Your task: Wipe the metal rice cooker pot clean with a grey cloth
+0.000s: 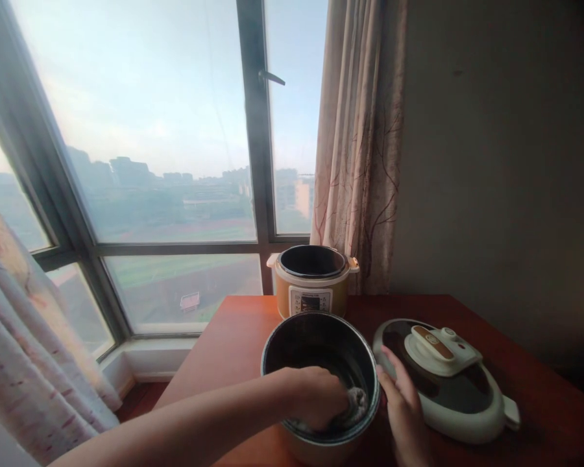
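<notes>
A dark-lined inner pot (316,327) stands near the front of the table, its mouth tilted toward me. My left hand (318,397) reaches down inside it, fingers curled round a greyish cloth (357,403) pressed against the inner wall at the right. Most of the cloth is hidden by the hand. Outside the rim, my right hand (401,395) grips the pot by its right side, with some fingers hidden behind it. Just behind the pot sits the pressure cooker body (285,290), open at the top with a control panel in front.
To the right, the cooker lid (460,418) lies on the reddish-brown table (233,344), handle upward, close beside my right hand. A window (165,162) stands behind and left of the table. Curtains (355,149) hang at both sides, and a grey wall (491,162) rises at the right.
</notes>
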A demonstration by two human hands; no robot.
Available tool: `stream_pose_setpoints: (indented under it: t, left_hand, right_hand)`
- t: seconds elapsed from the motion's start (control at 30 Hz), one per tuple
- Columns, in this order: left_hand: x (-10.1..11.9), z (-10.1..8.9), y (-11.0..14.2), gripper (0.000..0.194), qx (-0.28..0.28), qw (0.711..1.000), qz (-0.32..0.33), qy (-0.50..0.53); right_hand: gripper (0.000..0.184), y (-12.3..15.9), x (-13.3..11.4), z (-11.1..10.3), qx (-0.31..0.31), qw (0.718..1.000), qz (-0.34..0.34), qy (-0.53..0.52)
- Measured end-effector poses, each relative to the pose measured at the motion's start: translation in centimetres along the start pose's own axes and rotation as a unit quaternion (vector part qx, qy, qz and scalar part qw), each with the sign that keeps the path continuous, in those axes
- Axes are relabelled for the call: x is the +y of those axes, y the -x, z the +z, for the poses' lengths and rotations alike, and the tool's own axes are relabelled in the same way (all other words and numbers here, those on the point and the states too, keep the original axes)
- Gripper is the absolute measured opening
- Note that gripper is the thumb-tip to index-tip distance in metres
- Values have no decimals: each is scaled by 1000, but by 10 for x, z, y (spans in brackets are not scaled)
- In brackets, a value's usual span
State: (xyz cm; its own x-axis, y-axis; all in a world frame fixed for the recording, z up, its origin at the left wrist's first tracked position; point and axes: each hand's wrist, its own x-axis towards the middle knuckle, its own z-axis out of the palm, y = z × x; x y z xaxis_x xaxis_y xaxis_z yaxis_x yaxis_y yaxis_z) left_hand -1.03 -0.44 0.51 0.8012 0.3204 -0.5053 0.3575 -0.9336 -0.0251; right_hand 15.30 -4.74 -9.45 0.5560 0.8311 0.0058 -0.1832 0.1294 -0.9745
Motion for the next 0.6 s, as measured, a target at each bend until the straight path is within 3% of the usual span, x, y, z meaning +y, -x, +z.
stream_pose_setpoints:
  t: [0.1, 0.27, 0.5, 0.6]
  left_hand:
    - [0, -2, 14, 26, -50, 998, 4, -33]
    - [-2, -9, 23, 32, -118, 992, -20, -32]
    - [-5, 3, 8, 26, -37, 999, 26, -20]
    - [-2, 4, -5, 28, -4, 1000, 6, 0]
  right_hand:
    - [73, -13, -1, -1, 9, 999, -35, 27]
    - [75, -19, 2, 5, -7, 999, -21, 40]
    - [67, -20, 9, 8, 10, 998, -41, 40]
    - [62, -22, 12, 8, 14, 998, -55, 41]
